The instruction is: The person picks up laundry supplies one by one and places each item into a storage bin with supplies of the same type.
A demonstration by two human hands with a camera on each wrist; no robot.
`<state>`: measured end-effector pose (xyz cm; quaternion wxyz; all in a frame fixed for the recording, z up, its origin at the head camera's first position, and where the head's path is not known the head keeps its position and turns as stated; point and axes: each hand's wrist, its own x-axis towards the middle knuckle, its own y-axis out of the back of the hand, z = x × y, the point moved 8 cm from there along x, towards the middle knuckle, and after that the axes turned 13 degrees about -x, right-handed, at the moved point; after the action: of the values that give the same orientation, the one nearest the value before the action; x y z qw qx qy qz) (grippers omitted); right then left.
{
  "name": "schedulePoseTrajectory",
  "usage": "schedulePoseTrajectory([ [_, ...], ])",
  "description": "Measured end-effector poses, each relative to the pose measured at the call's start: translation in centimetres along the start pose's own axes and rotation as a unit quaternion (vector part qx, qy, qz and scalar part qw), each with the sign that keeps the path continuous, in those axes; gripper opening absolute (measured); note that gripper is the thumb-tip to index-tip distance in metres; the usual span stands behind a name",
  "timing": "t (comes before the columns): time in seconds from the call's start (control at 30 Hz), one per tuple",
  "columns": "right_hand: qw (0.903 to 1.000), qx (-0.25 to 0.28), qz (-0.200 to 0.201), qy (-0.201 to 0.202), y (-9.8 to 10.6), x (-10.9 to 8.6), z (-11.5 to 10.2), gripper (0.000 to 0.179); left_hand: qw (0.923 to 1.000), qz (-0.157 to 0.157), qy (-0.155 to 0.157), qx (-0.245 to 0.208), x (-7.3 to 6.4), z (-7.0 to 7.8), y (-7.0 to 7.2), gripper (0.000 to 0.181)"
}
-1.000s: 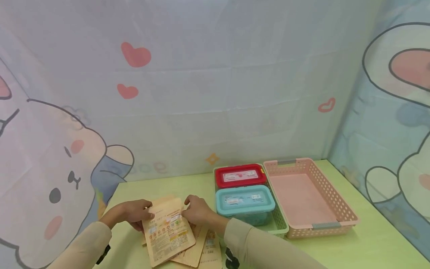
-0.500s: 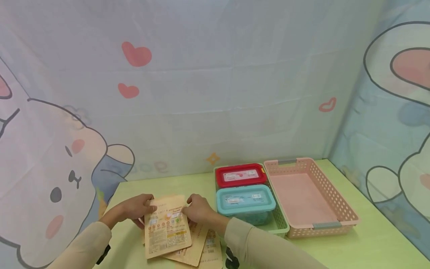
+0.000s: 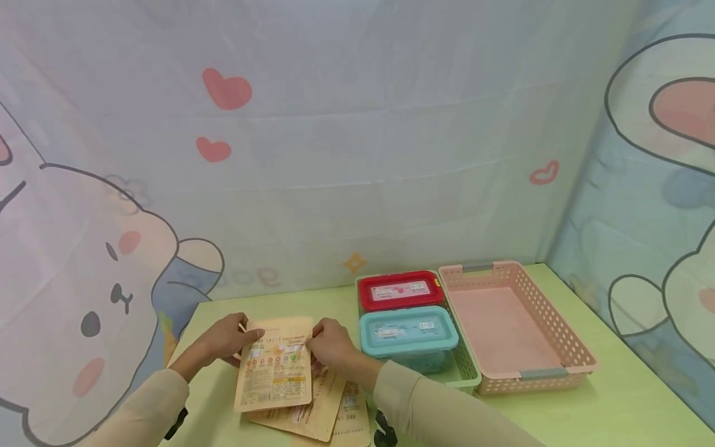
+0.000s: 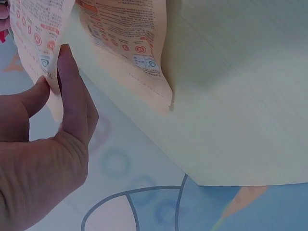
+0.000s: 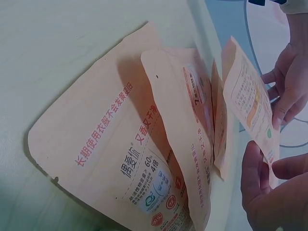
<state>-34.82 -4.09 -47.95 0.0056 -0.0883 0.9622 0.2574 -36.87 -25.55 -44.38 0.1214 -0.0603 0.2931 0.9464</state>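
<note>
A flat peach-coloured printed pouch [image 3: 275, 371] is held up by its top corners, above several similar pouches. My left hand [image 3: 226, 338] pinches its upper left edge, thumb on the printed face; the left wrist view shows the thumb and fingers [image 4: 71, 91] on opposite sides of the pouch. At the upper right edge, my right hand [image 3: 333, 346] pinches the same pouch between thumb and fingers, as the right wrist view also shows. Beneath it, overlapping pouches [image 3: 326, 406] lie fanned out on the table, partly covered by the held one.
Right of the pouches stands a green basket [image 3: 466, 366] with a red-lidded box [image 3: 399, 292] and a blue-lidded box [image 3: 408, 335] in it. Beside it is a pink basket [image 3: 503, 329] with grey handles. A cartoon-printed cloth [image 3: 357, 155] hangs behind the light green table [image 3: 614, 403].
The held pouch has moved slightly up and away from me, and its slant has swung round so its lower end sits further left. Both hands keep their pinch on it.
</note>
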Motion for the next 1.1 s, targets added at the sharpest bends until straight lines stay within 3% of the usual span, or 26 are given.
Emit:
schedulePoseTrajectory([
  [0.3,0.9984,0.054,0.015,0.012,0.5,0.0,-0.3,0.012,0.9993,0.03,-0.002,0.02,0.0,0.4,0.2,0.038],
  [0.57,0.997,0.073,0.022,0.013,1.2,-0.1,-0.5,0.013,0.9967,0.038,-0.029,0.066,-0.2,1.3,0.2,0.039],
  [0.73,0.997,0.071,0.028,0.013,1.6,-0.2,-0.7,0.012,0.9957,0.042,-0.046,0.068,-0.1,1.6,0.1,0.039],
  [1.1,0.9933,0.106,0.031,0.033,3.1,0.1,-1.5,0.01,0.9909,0.097,-0.074,0.057,0.3,2.8,-0.4,0.041],
])
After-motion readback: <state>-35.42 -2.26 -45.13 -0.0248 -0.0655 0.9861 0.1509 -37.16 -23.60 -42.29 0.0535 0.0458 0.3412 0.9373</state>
